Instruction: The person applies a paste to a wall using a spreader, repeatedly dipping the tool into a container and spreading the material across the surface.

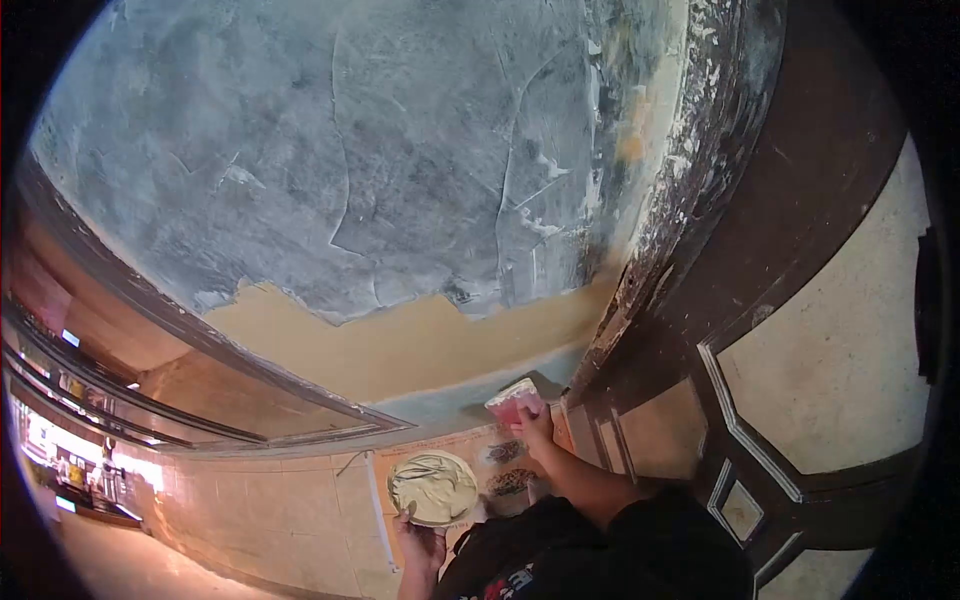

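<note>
My left hand grips a round bowl from below at its near edge. Thick cream-coloured putty fills it, its surface swirled. Out to the right, my right hand is closed around a flat reddish putty scraper. White putty coats the scraper's upper edge, which is close to the foot of the wall. Ahead rises the wall, its grey-blue skim coat marked with trowel ridges and whitish smears. Below a ragged edge runs a bare tan band.
A worn dark door frame with flaking white spots borders the wall on the right, beside a panelled brown door. Printed sheeting lies on the tiled floor. Low at the left, a long wooden ledge and a bright opening show.
</note>
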A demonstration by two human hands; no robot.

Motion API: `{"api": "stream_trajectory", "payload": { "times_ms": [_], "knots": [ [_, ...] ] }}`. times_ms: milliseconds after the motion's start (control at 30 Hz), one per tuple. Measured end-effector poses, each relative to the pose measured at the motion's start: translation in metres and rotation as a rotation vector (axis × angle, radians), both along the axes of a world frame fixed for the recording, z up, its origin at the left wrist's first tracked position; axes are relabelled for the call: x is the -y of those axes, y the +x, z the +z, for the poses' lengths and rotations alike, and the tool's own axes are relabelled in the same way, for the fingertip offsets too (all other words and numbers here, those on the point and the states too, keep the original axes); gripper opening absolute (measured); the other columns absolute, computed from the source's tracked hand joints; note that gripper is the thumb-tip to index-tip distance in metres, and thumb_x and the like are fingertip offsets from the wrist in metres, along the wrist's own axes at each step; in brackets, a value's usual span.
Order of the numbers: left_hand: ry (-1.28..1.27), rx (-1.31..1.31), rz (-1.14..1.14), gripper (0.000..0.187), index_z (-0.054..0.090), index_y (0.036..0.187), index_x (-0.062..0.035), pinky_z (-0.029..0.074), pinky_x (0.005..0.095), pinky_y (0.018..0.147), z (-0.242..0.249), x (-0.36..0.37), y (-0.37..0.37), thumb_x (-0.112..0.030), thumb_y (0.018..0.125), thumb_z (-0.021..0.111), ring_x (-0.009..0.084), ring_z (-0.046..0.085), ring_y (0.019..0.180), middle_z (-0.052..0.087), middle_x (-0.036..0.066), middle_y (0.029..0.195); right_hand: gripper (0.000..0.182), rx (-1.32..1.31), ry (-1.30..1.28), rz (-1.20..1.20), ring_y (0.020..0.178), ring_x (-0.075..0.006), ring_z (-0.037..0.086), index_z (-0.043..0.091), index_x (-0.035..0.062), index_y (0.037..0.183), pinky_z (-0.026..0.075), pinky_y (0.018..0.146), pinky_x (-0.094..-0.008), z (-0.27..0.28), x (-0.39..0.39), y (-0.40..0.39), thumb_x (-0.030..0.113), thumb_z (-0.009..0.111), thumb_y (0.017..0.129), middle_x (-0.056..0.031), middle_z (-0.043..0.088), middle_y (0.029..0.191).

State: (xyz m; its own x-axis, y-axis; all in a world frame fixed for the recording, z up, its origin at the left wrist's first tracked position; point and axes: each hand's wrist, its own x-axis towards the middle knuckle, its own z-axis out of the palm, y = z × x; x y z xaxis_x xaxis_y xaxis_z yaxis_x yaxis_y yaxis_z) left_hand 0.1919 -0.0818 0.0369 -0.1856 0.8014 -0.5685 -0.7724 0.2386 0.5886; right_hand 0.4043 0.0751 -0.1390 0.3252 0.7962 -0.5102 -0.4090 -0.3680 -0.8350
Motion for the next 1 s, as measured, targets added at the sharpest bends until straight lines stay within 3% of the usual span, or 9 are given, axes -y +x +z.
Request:
{"api": "stream_trajectory", "payload": {
  "times_ms": [167,233,367,433,567,667,733,900,1000],
  "knots": [
    [0.033,0.015,-0.036,0.059,0.042,0.125,-0.0043,0.044,0.0417,0.093,-0.004,-0.004,-0.008,-0.036,0.076,0.051,0.0281,0.05,0.112,0.049,0.012,0.125,0.039,0.061,0.333,0.036,0.067,-0.0136,0.059,0.041,0.004,0.107,0.049,0.049,-0.0253,0.04,-0.049,-0.024,0.028,0.063,0.085,-0.0086,0.056,0.084],
    [0.014,0.004,-0.039,0.058,0.042,0.124,-0.0042,0.044,0.0414,0.093,0.002,-0.008,-0.005,-0.036,0.076,0.051,0.028,0.051,0.112,0.049,0.012,0.125,0.044,0.496,0.242,-0.014,0.083,-0.0209,0.061,0.048,0.0003,0.101,0.053,0.06,-0.028,0.022,-0.071,-0.02,0.034,0.067,0.079,-0.0126,0.059,0.092],
    [-0.002,-0.016,-0.034,0.057,0.043,0.123,-0.0041,0.045,0.0406,0.092,0.0,-0.005,-0.006,-0.038,0.079,0.051,0.0273,0.052,0.11,0.05,0.012,0.123,0.044,0.385,0.179,-0.118,0.086,-0.0233,0.061,0.052,-0.0002,0.103,0.053,0.062,-0.0286,0.004,-0.042,-0.003,0.032,0.068,0.078,-0.015,0.061,0.095],
    [-0.007,-0.012,0.019,0.053,0.043,0.123,-0.0049,0.047,0.0396,0.089,0.001,-0.002,-0.005,-0.038,0.082,0.048,0.0266,0.052,0.11,0.051,0.012,0.122,0.043,0.288,-0.221,-0.023,0.083,-0.0223,0.062,0.048,0.0054,0.114,0.054,0.056,-0.0311,-0.01,-0.015,0.007,0.026,0.065,0.08,-0.0129,0.061,0.097],
    [-0.02,-0.031,-0.008,0.059,0.04,0.126,-0.0053,0.048,0.0423,0.089,-0.008,0.006,-0.012,-0.039,0.078,0.047,0.0281,0.051,0.112,0.049,0.012,0.124,0.043,0.428,-0.227,0.185,0.078,-0.0197,0.061,0.046,0.0044,0.113,0.053,0.055,-0.0311,-0.015,0.014,0.013,0.026,0.065,0.081,-0.0124,0.06,0.093],
    [-0.01,-0.034,-0.005,0.058,0.04,0.126,-0.0059,0.046,0.0421,0.091,-0.006,0.008,-0.014,-0.039,0.078,0.047,0.0282,0.05,0.113,0.049,0.011,0.125,0.042,0.204,-0.057,0.179,0.076,-0.0167,0.059,0.045,0.0002,0.108,0.053,0.057,-0.0297,-0.014,0.007,0.01,0.027,0.065,0.082,-0.0117,0.058,0.092],
    [-0.034,-0.03,0.002,0.059,0.04,0.126,-0.0059,0.045,0.0418,0.092,-0.007,0.007,-0.013,-0.038,0.078,0.047,0.0281,0.05,0.114,0.049,0.011,0.124,0.041,0.073,0.29,0.163,0.075,-0.0133,0.058,0.045,-0.0012,0.105,0.052,0.057,-0.0282,0.002,-0.015,-0.006,0.027,0.064,0.083,-0.0111,0.057,0.092],
    [-0.009,-0.006,-0.027,0.057,0.04,0.126,-0.0065,0.047,0.0412,0.089,-0.006,-0.005,-0.005,-0.037,0.079,0.047,0.0277,0.05,0.113,0.048,0.011,0.126,0.037,0.112,0.426,0.13,0.077,-0.0129,0.057,0.044,-0.0023,0.103,0.052,0.058,-0.029,0.105,-0.049,-0.011,0.021,0.064,0.084,-0.0093,0.055,0.094],
    [-0.022,-0.018,-0.03,0.057,0.039,0.127,-0.0063,0.048,0.0403,0.087,-0.003,-0.007,0.0,-0.038,0.079,0.047,0.028,0.05,0.113,0.048,0.011,0.126,0.034,0.099,0.458,0.036,0.085,-0.0154,0.058,0.045,0.0002,0.105,0.053,0.065,-0.0302,0.07,-0.062,0.012,0.021,0.062,0.084,-0.0102,0.055,0.097]
  ]
}}
